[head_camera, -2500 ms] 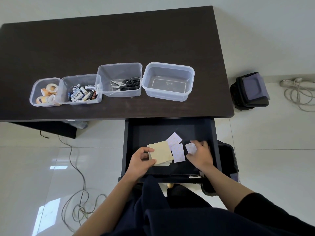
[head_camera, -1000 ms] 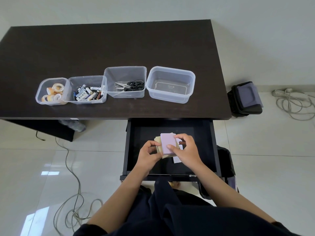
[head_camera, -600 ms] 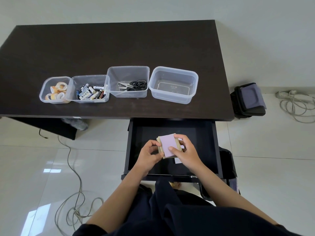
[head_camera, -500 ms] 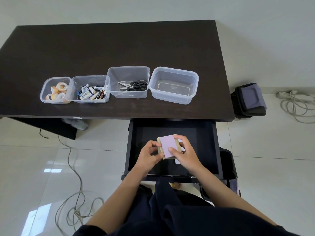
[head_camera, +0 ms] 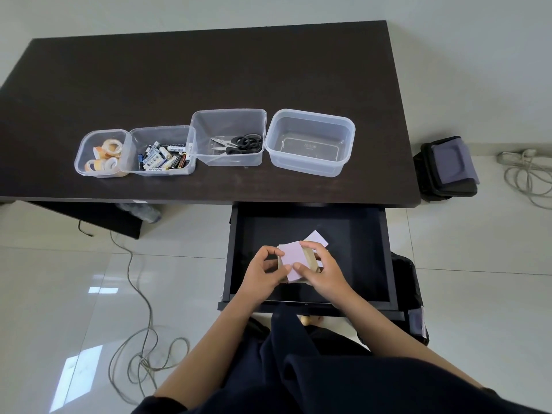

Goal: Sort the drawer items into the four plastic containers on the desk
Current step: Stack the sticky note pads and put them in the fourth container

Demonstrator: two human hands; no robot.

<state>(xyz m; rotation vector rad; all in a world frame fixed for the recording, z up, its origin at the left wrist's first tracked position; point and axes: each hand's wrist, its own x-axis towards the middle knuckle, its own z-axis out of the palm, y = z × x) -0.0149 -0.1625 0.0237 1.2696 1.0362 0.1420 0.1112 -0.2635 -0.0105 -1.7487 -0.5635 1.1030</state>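
Observation:
Both hands hold a stack of sticky notes, beige pads with a lilac pad on top, over the open black drawer. My left hand pinches the stack's left edge and my right hand grips its right side. One more lilac note lies in the drawer just behind the stack. Four clear plastic containers stand in a row on the dark desk: tape rolls, batteries, scissors, and an empty container at the right.
The dark desk overhangs the drawer's back. A black bag and a coiled cable lie on the floor to the right. A grey cable loops on the tiles at the left. My dark-clothed lap fills the bottom.
Since 2.5 s ago my right hand gathered the lilac notes onto the beige pads held by my left hand. Over the last second both hands have stayed on the stack.

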